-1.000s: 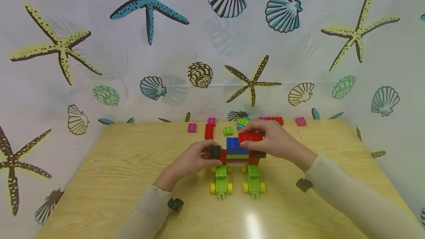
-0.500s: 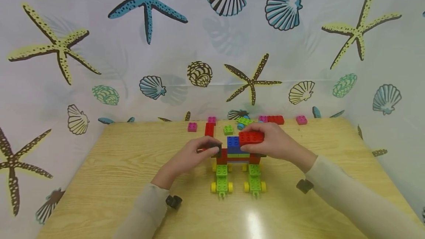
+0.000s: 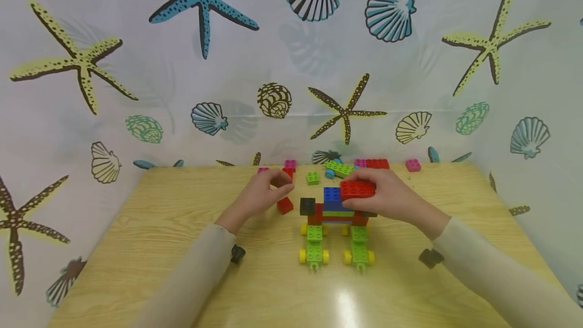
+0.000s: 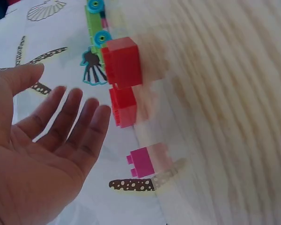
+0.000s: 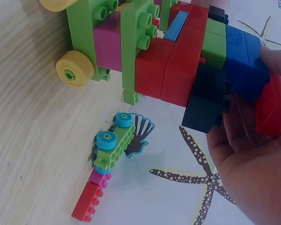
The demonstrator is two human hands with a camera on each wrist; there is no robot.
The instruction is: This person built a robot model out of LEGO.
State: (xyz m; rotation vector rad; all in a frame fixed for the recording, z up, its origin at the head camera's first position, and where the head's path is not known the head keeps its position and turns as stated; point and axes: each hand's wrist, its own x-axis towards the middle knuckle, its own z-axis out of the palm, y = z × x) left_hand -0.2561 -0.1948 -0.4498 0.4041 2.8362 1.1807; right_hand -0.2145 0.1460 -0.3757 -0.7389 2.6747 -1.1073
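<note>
Though between hands [image 3: 260,195] [image 3: 389,194], model [image 3: 337,213] nearer right

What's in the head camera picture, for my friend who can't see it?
A right hand holds a red brick at the blue top of a toy with yellow wheels, on a table. The empty left hand hovers by loose bricks; behind is a starfish backdrop.

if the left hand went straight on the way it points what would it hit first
The left hand would probably meet the farther red studded brick of the two near it; height is hard to judge, so it might pass over.
</note>
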